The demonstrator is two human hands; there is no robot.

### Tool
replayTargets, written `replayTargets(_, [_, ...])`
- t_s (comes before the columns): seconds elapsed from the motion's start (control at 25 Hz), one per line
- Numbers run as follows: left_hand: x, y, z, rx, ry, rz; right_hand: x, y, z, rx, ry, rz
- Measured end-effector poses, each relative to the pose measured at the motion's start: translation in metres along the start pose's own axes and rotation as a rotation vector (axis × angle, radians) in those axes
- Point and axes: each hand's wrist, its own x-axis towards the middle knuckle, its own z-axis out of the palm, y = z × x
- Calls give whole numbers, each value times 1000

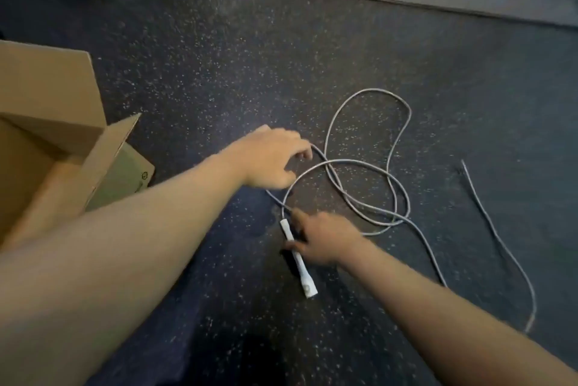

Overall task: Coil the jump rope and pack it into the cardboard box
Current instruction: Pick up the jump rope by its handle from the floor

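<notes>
The dark speckled floor is carrying everything. The open cardboard box is standing at the left. The grey jump rope is lying in loose loops right of centre. The left hand is curling loosely over a loop, fingers touching rope. The right hand is pinching the white handle, its grip closing around it.

No readable text anywhere; only a small dark printed symbol on cardboard box flap, too blurred to decipher.
</notes>
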Motion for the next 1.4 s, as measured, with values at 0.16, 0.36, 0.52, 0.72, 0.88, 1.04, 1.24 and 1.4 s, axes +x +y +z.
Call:
replayTargets(0.16, [-2,8,53,240,-206,89,-4,-10,35,84,-74,58])
replayTargets(0.36, [5,14,57,-55,-16,98,-11,49,-66,197,194,16])
replayTargets(0.52, [48,28,-3,-231,207,121,-16,86,-175,476,475,-72])
replayTargets(0.72, [64,60,-86,-758,643,-56,-45,67,-280,1262,582,16])
replayTargets(0.88, [58,94,-139,-977,801,-20,-55,47,-295,1002,451,41])
replayTargets(1.04, [73,85,-164,-1049,905,82,-43,48,-290,1043,520,-116])
replayTargets(1.24, [51,75,-215,-642,1209,-77,-56,36,-323,1016,618,-237])
replayTargets(1.4, [36,74,-263,201,892,120,-68,33,-351,697,811,-249])
